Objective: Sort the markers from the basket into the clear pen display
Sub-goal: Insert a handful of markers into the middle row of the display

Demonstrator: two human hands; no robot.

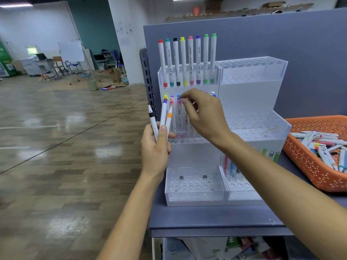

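Observation:
A clear tiered pen display (249, 76) stands on the grey table. Its top left tier holds several white markers (190, 59) upright with coloured caps. My left hand (155, 147) grips three white markers (163, 117) fanned upward, just left of the display. In front of the middle tier my right hand (203, 113) pinches the top of a blue-capped marker (179, 107) that stands in a row with others. The orange basket (308, 166) at the right holds several loose markers (324, 145).
A second clear display section (259, 128) adjoins on the right, with a few pens (231, 167) in its low tier. The bottom left tier (193, 184) shows bare holes. A grey partition (300, 53) rises behind. The table edge (206, 229) runs near me; open floor lies left.

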